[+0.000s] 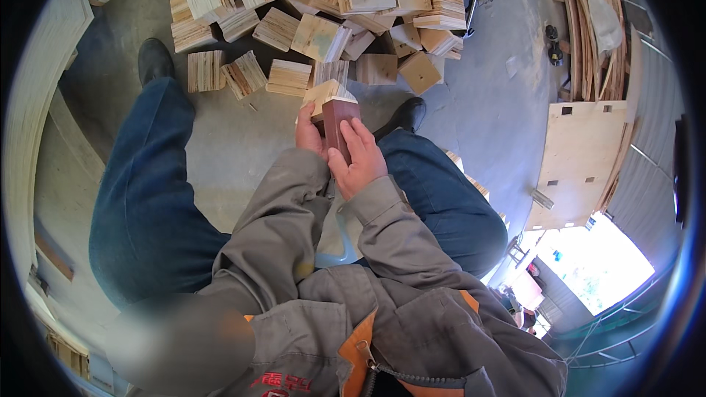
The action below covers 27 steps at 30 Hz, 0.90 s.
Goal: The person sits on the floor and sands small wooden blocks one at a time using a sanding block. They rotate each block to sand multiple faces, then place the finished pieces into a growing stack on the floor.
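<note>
Between my knees my left hand grips a pale plywood block from its left side, its fingers partly hidden. My right hand is closed on a reddish-brown oblong block with a pale wooden end. That oblong block lies against the right side of the plywood block, its far end tilted up. Where the two meet underneath is hidden. Just beyond my hands is a loose heap of plywood blocks with layered edges, lying at many angles on the floor.
Tall stacked sheets rise at the left. A plywood panel and long boards stand at the right. My shoes flank the heap. Something light blue shows below my forearms. A bright opening lies at lower right.
</note>
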Tool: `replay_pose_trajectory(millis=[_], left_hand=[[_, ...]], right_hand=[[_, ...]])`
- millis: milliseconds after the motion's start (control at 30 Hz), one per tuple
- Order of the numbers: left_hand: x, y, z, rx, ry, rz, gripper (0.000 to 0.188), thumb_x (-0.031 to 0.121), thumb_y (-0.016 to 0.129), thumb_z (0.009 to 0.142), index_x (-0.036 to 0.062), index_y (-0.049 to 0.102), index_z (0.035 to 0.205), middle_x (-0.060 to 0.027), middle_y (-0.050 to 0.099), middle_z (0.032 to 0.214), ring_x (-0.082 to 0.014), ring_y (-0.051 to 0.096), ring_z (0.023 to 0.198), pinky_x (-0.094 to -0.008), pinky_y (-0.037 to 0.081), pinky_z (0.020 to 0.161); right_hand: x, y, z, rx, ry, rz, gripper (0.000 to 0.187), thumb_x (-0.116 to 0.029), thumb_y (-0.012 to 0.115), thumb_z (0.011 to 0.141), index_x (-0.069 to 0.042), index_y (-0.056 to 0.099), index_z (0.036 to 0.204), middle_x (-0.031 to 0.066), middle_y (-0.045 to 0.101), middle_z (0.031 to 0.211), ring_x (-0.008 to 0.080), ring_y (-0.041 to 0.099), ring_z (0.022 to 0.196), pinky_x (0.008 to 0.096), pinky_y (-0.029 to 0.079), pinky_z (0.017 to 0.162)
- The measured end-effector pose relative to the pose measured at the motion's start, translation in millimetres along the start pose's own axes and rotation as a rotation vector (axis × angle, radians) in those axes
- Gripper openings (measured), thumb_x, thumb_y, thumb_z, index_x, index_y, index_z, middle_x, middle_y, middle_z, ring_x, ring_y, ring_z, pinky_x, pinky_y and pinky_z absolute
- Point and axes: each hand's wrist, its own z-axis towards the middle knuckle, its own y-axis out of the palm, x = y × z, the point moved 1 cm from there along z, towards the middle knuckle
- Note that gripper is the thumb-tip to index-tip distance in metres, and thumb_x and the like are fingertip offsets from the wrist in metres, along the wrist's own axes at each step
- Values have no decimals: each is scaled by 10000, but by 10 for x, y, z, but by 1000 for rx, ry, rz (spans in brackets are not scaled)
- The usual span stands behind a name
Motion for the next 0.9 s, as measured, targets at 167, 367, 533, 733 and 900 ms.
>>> replay_pose_trajectory(millis=[167,367,533,733,900], left_hand=[[28,111,-67,35,1,18,512,409,578,939,52,542,1305,-170,635,1226,-347,653,1076,-496,549,940],[-2,218,-163,191,45,153,626,420,594,920,77,462,1427,-152,568,1369,-338,577,1242,-580,492,1019],[-8,120,-101,144,73,144,573,437,604,912,103,509,1368,-128,626,1269,-332,634,1117,-544,529,927],[19,-62,49,49,-7,60,531,437,614,908,58,592,1278,-142,671,1197,-323,663,1064,-487,540,953],[15,-3,9,85,49,91,554,441,606,915,73,559,1326,-149,653,1241,-325,650,1108,-510,531,966]], right_hand=[[278,156,401,100,-28,-35,542,-290,639,894,-67,565,1382,191,497,1455,379,541,1266,465,456,1032],[791,284,1191,-26,277,-43,570,-361,554,929,-54,538,1410,213,468,1486,367,517,1313,451,428,1095],[655,235,752,51,172,-16,584,-336,604,910,-34,539,1406,237,465,1476,382,505,1323,456,434,1083],[170,84,-39,100,-46,-39,579,-278,659,884,-58,540,1406,220,491,1442,385,547,1257,481,463,1021],[386,222,369,151,0,-28,542,-304,630,897,-88,558,1389,165,497,1454,385,557,1238,466,463,1022]])
